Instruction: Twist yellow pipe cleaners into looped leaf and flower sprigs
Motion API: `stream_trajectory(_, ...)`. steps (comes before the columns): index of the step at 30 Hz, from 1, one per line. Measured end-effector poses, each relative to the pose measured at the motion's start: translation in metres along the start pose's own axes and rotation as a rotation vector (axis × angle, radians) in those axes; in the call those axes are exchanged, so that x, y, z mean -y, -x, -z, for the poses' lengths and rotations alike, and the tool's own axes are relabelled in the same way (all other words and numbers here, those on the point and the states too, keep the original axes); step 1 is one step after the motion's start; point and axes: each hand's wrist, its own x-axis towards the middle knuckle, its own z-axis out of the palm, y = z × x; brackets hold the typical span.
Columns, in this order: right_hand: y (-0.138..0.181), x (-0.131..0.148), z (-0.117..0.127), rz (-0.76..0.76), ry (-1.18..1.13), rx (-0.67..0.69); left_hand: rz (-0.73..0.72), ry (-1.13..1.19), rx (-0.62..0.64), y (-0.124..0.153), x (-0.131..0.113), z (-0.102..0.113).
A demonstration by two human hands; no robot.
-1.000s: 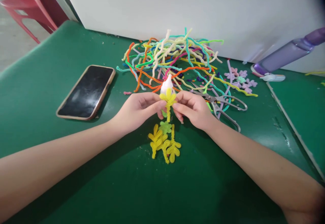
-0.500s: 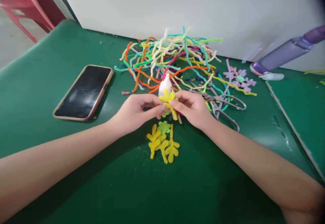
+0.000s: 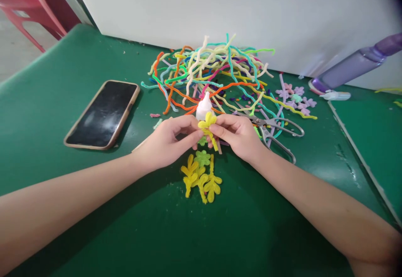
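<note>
Between my hands is a yellow pipe-cleaner sprig (image 3: 207, 122) with rounded loops and a twisted stem. My left hand (image 3: 171, 141) pinches it from the left, and my right hand (image 3: 238, 134) grips it near the stem from the other side. Right behind it stands a white squeeze bottle (image 3: 204, 106) with a pointed tip, partly covered by the sprig. Below my fingers, several finished yellow sprigs (image 3: 212, 185) lie on the table with a green pipe-cleaner flower (image 3: 202, 158). Another green piece (image 3: 202, 140) shows just beneath the held sprig, partly hidden by my fingers.
A tangled heap of coloured pipe cleaners (image 3: 216, 65) lies at the back against a white panel (image 3: 188, 9). Scissors (image 3: 266, 124) rest by my right hand. Lilac flowers (image 3: 303, 105) and a purple bottle (image 3: 351, 67) are further right; a phone (image 3: 102, 113) lies left.
The held sprig has turned slightly, its loops now bunched more to the left and a little lower. Both hands stay almost in place, still pinching it.
</note>
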Motion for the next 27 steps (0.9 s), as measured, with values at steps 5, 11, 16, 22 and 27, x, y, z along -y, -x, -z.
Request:
stream_trajectory(5, 0.0014, 0.0027, 0.0016, -0.064, 0.079, 0.031, -0.018, -0.183, -0.039, 0.0016, 0.0006, 0.0008)
stream_trajectory(11, 0.0012, 0.0032, 0.0024, -0.049, 0.115, 0.065, -0.064, -0.184, 0.006, 0.0008, 0.0006, 0.0015)
stream_trajectory(16, 0.0021, -0.0005, 0.0009, -0.045, 0.094, 0.026, -0.015, -0.190, -0.016, 0.0016, 0.0013, 0.0010)
stream_trajectory(22, 0.0025, -0.0015, 0.0008, -0.053, 0.037, 0.019, 0.010, -0.181, -0.130, 0.0021, -0.0004, 0.0005)
stream_trajectory(27, 0.0022, -0.0005, 0.0015, -0.026, 0.045, 0.009, -0.025, -0.027, -0.122, 0.0017, -0.0008, -0.0014)
